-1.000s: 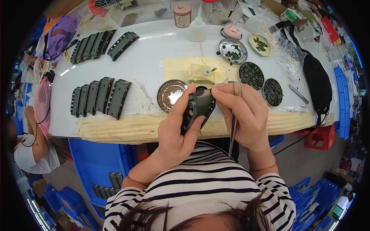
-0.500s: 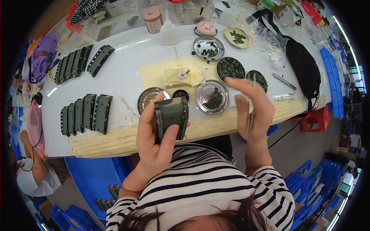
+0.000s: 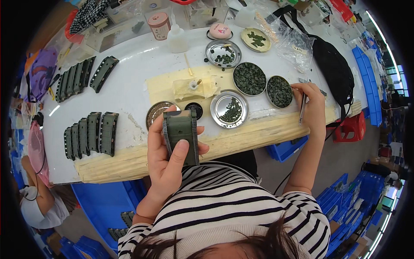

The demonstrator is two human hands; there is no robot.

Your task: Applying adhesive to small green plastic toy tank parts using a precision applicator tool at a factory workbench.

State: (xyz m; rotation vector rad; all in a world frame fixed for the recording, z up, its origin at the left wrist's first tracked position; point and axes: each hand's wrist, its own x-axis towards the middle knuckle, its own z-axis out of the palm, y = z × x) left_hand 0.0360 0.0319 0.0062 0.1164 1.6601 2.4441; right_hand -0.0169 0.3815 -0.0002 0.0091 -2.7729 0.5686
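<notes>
My left hand (image 3: 166, 166) is closed round a dark green curved part (image 3: 181, 134) with toothed side edges and tan and black patches at its top; the thumb lies on its face. At the right, my right hand (image 3: 311, 103) is closed, holding slim metal tweezers (image 3: 302, 113) that point down toward the table edge. Its fingertips are beside a round tin of dark green bits (image 3: 280, 92). Just behind that hand lies another metal tool (image 3: 323, 92), partly hidden. A larger round tin of green bits (image 3: 249, 78) stands to the left of the small tin.
A steel dish (image 3: 218, 113) holds small green pieces; a brown-filled dish (image 3: 152, 114) and a black cup (image 3: 197, 108) stand behind my left hand. Similar green parts (image 3: 92, 134) stand in rows at left. A squeeze bottle (image 3: 176, 41) and black bag (image 3: 330, 64) lie farther back.
My right hand has swung right with the tweezers, from near the steel dish to beside the small tin. My left hand still holds the green part, now shown more squarely. The view has shifted slightly.
</notes>
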